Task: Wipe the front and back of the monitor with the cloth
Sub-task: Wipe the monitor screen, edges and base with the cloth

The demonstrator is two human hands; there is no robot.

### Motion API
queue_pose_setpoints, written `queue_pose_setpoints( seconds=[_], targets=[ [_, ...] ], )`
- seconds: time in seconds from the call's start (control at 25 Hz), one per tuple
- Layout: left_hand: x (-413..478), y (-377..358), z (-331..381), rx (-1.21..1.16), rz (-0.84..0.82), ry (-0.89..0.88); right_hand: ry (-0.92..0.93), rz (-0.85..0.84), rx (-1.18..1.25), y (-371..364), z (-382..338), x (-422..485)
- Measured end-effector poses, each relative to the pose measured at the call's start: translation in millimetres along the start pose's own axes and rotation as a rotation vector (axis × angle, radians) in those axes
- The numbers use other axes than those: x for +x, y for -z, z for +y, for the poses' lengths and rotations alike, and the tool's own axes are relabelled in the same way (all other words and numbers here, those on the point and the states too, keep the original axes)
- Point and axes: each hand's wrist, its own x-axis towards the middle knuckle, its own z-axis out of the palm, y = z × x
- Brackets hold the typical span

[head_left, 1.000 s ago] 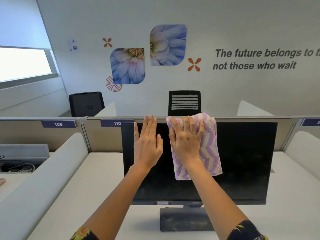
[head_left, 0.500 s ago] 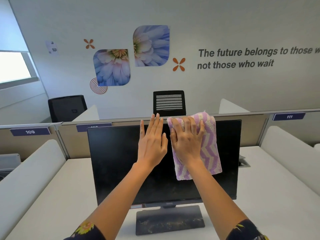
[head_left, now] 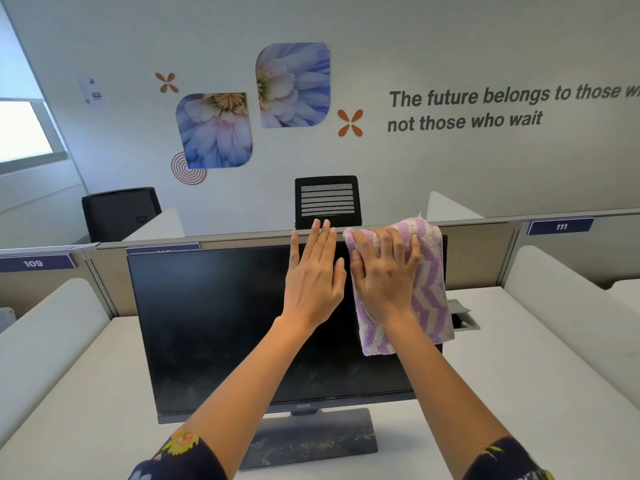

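Observation:
A black monitor [head_left: 214, 320] stands on a grey rectangular base [head_left: 311, 441] on the white desk, its dark screen facing me. My right hand [head_left: 384, 275] presses a purple and cream zigzag cloth [head_left: 429, 292] flat against the upper right part of the screen, near the right edge. The cloth hangs down below my palm. My left hand [head_left: 311, 275] lies flat on the screen just left of the cloth, fingers together and reaching the top edge, holding nothing.
A beige partition [head_left: 485, 251] with labels 109 and 111 runs behind the monitor. White padded dividers [head_left: 52, 327] flank the desk on both sides. A cable port [head_left: 464, 318] sits in the desk right of the monitor. Black chairs [head_left: 327, 200] stand beyond the partition.
Both hands, with the cloth, have slid rightward across the top of the screen, from around its middle to near its right edge. My view has turned to the right.

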Motion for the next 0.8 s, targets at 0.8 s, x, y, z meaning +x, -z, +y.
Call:
queue_pose_setpoints(
  seconds=[0.8],
  targets=[
    [1, -17, 13, -0.076, 0.12, 0.04, -0.234, -0.066, 0.117, -24, 29, -102]
  ],
)
